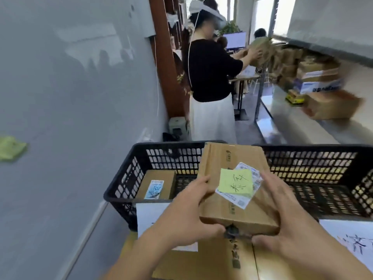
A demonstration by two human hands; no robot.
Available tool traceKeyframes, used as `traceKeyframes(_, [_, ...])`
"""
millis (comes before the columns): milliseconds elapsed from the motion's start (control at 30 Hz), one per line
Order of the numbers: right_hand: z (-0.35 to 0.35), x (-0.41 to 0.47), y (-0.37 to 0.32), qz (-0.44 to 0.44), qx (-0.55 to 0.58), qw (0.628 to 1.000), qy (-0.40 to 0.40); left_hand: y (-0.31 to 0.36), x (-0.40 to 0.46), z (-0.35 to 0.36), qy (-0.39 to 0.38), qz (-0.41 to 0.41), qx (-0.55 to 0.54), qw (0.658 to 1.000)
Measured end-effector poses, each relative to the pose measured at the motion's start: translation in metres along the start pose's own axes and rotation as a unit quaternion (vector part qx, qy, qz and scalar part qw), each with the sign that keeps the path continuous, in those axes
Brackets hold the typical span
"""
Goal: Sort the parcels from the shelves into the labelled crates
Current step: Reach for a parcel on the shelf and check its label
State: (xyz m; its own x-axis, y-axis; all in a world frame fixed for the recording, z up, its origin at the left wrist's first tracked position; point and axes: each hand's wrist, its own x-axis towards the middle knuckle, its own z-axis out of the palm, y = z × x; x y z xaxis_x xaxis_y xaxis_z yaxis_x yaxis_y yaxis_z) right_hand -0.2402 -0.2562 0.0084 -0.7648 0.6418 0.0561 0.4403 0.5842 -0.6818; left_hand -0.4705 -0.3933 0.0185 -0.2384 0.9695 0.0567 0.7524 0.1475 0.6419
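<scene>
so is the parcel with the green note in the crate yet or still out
Out: both hands hold the parcel above the black crate.

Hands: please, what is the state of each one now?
Left hand: grips the left side of the cardboard parcel.
Right hand: grips the right side of the same parcel, over the black crate.
</scene>
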Motion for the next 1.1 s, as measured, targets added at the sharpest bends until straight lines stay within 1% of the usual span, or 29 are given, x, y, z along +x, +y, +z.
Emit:
traceKeyframes(133, [0.043,0.071,-0.038,-0.017,-0.029,0.998,-0.054,-0.071,0.006,-0.047,0.019,-0.014,0.003,1.0])
traceKeyframes(233, [0.076,0.13,-0.052,-0.018,-0.003,0.999,-0.045,-0.125,0.025,-0.079,0.025,-0.011,0.003,1.0])
traceKeyframes(333, [0.108,0.184,-0.056,0.014,0.008,0.999,-0.031,-0.176,0.055,-0.098,0.01,-0.027,-0.022,0.999])
traceKeyframes(400, [0.126,0.211,-0.055,0.042,0.004,0.998,-0.054,-0.204,0.076,-0.099,-0.017,-0.042,-0.013,0.999])
traceKeyframes(533, [0.151,0.244,-0.042,0.103,-0.048,0.984,-0.137,-0.241,0.111,-0.082,-0.098,-0.058,0.01,0.993])
traceKeyframes(633, [0.168,0.259,-0.022,0.131,-0.104,0.967,-0.194,-0.261,0.128,-0.059,-0.165,-0.074,0.014,0.983])
traceKeyframes(800, [0.191,0.284,0.015,0.142,-0.174,0.934,-0.277,-0.283,0.147,-0.014,-0.268,-0.093,0.057,0.957])
traceKeyframes(900, [0.206,0.297,0.035,0.144,-0.189,0.921,-0.309,-0.288,0.155,0.006,-0.292,-0.128,0.068,0.946])
traceKeyframes(1033, [0.228,0.309,0.059,0.151,-0.17,0.914,-0.335,-0.295,0.166,0.021,-0.318,-0.153,0.102,0.93])
traceKeyframes(1100, [0.237,0.313,0.068,0.156,-0.165,0.915,-0.334,-0.3,0.171,0.029,-0.32,-0.161,0.125,0.925])
